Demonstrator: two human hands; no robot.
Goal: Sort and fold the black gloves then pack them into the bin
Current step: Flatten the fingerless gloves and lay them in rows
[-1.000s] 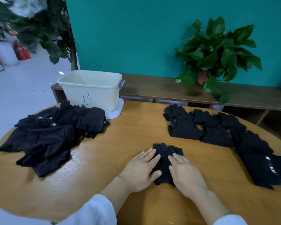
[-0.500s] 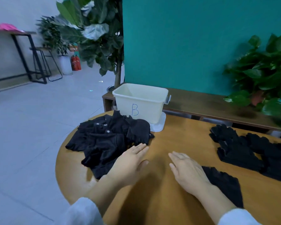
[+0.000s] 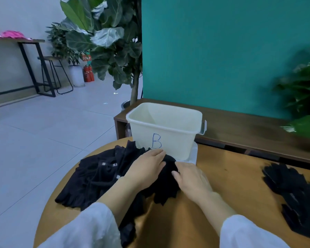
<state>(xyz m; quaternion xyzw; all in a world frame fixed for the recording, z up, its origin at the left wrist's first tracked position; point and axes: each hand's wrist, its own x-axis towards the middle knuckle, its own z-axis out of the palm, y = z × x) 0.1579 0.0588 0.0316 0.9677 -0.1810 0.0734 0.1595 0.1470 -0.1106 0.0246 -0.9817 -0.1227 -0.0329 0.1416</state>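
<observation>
A loose pile of black gloves (image 3: pixel 97 179) lies on the left part of the round wooden table (image 3: pixel 231 176). Both my hands are on its right end. My left hand (image 3: pixel 147 169) rests flat on the pile with its fingers stretched towards the bin. My right hand (image 3: pixel 191 178) sits beside it, fingers curled into a black glove (image 3: pixel 168 169) that bulges between the two hands. The cream bin (image 3: pixel 168 133), marked B, stands just behind the pile, and nothing shows inside it. A row of folded black gloves (image 3: pixel 293 194) lies at the table's right edge.
The bin stands on a white lid (image 3: pixel 193 154). Behind the table runs a low wooden bench (image 3: pixel 249 126) against a teal wall, with a leafy plant (image 3: pixel 304 104) at the right. A tall plant (image 3: pixel 111 42) stands behind the bin on the left, where grey floor stretches back.
My view has swung left. Both hands left the folded glove in the middle of the table and moved left and forward onto the loose pile, where the right hand took hold of a glove.
</observation>
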